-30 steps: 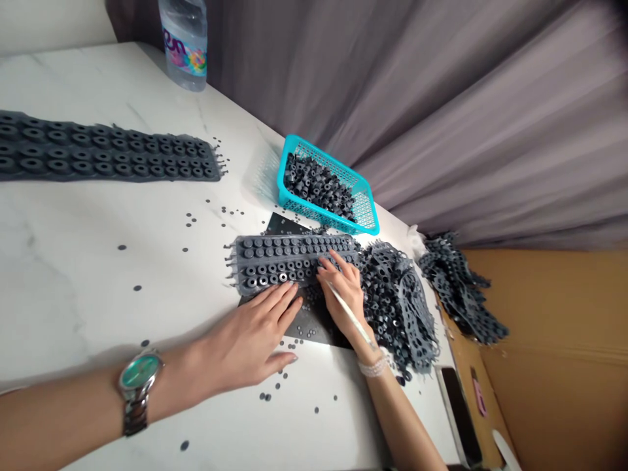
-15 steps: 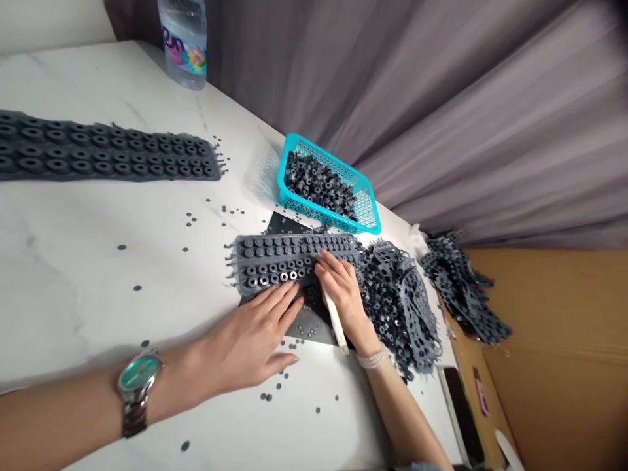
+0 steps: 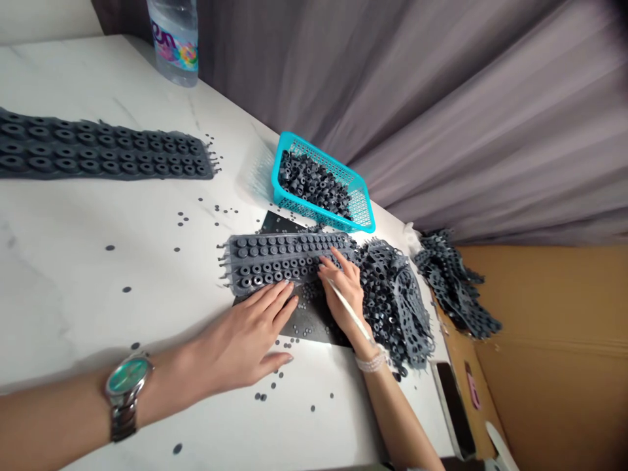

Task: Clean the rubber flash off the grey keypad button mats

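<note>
A dark grey rubber sheet of moulded ring-shaped parts (image 3: pixel 275 245) lies across a black mat (image 3: pixel 314 324) on the table. My left hand (image 3: pixel 250 333) rests flat with fingers stretched, fingertips on the sheet's near edge. A slim white stick-like tool (image 3: pixel 348 304) is held in my right hand (image 3: pixel 342 291), which bends over the sheet's right part, fingers touching it. The tool slants back toward my wrist; its working tip is hidden by the hand. Right of that hand lies a heap of loose rubber rings (image 3: pixel 380 294) beside a holed leftover sheet (image 3: pixel 415 317).
A turquoise basket (image 3: pixel 314 214) of loose rubber parts stands behind the mat. Another moulded sheet (image 3: pixel 98 154) lies at left, near a water bottle (image 3: pixel 176 49). Small dark discs are scattered about. Holed scraps (image 3: pixel 451 281) and a phone (image 3: pixel 454 409) are at right.
The white tool has swung in my right hand, its rear end now lying up along the wrist. My right index finger is straighter. The left hand stays on the sheet; the view has shifted slightly.
</note>
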Available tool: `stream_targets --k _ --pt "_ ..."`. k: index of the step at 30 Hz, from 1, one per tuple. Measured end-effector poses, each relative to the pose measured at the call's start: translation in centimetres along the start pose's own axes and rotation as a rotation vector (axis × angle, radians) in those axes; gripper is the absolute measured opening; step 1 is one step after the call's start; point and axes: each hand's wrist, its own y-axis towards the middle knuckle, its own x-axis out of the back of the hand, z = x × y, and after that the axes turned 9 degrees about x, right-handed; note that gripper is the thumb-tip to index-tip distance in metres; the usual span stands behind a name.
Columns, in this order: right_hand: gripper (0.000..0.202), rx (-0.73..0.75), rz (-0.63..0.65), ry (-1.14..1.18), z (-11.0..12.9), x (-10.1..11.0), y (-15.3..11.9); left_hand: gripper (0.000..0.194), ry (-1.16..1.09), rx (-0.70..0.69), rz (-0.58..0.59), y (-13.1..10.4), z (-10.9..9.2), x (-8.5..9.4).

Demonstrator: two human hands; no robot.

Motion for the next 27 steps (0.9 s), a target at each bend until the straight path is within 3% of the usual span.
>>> stream_targets --k 11,18,20,24,27 --pt "0.014 0.053 0.052 -0.009 -0.4 -0.4 -0.2 0.076 -0.002 0.006 -0.005 -0.1 0.0 0.0" --pt "0.024 0.166 0.25 -0.022 -0.7 0.6 0.3 0.076 0.011 0.009 0.011 0.0 0.0 0.1" --pt "0.026 0.128 0.197 -0.069 -1.7 0.6 0.4 0.076 0.013 0.002 0.008 0.0 0.0 0.2" --pt "0.026 -0.129 -0.038 -0.199 -4.3 0.0 -0.1 0.076 -0.003 0.004 0.005 -0.1 0.1 0.1" --pt "0.018 -0.208 -0.104 -0.193 -4.7 0.1 -0.7 0.076 -0.022 0.006 0.011 -0.3 0.1 -0.2"
